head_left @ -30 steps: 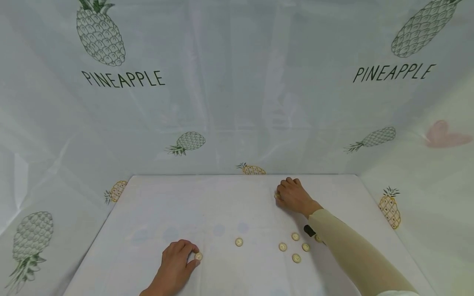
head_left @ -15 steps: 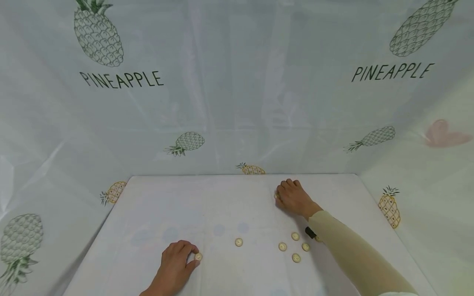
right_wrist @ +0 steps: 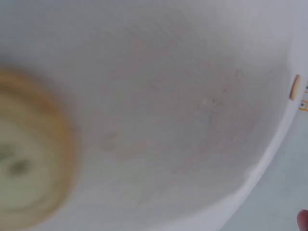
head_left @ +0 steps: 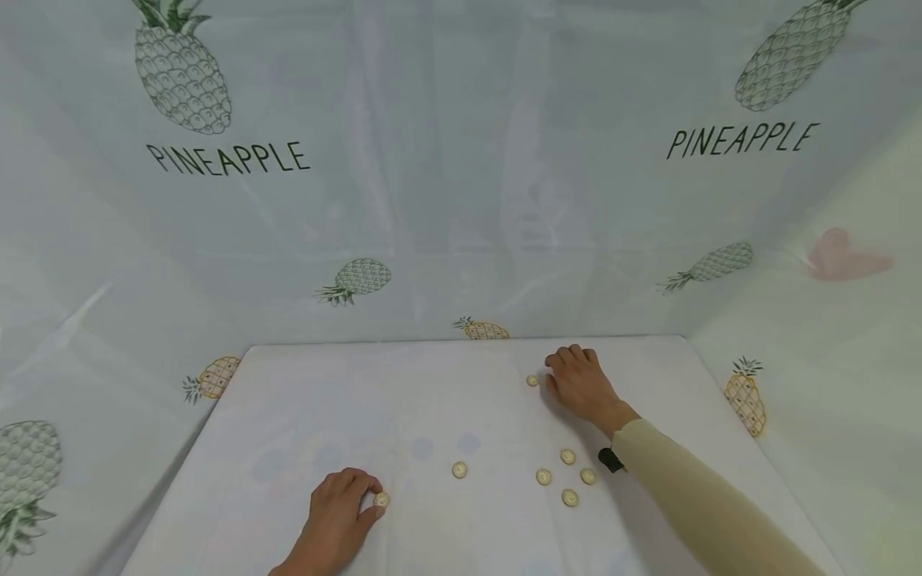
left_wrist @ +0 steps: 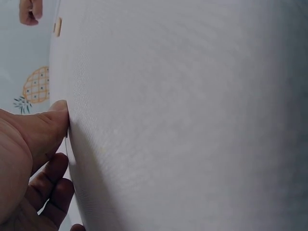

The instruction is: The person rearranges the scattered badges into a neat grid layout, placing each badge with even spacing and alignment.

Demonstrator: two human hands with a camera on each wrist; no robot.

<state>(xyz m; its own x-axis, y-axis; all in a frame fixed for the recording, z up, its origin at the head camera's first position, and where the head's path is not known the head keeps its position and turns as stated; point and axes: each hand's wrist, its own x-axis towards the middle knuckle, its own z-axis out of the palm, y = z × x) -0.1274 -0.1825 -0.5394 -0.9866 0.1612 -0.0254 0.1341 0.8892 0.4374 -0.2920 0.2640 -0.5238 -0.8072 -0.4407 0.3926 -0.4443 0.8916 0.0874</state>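
Note:
Round, pale cream buttons lie on the white cloth. My left hand [head_left: 334,516] is low at the left in the head view, thumb and forefinger pinching the edges of one button [head_left: 382,499] on the cloth. In the left wrist view the thumb and curled fingers of that hand [left_wrist: 41,149] show, but its button is hidden. My right hand [head_left: 579,386] is near the back edge, fingers loosely bent, just right of a lone button [head_left: 532,380] and apart from it. The right wrist view shows one fingertip [right_wrist: 303,221] and a far button [right_wrist: 295,87].
One button [head_left: 459,470] lies mid-table. Several more, among them a front button [head_left: 570,498], form a cluster near the right forearm. A blurred button [right_wrist: 29,154] is close to the right wrist camera. A black wrist device [head_left: 611,460] hangs under the sleeve. Pineapple-print sheeting [head_left: 432,200] encloses the table.
My right hand has let go of the back button and moved slightly right, leaving it on the cloth. My left hand keeps its pinch. The head view has shifted a little.

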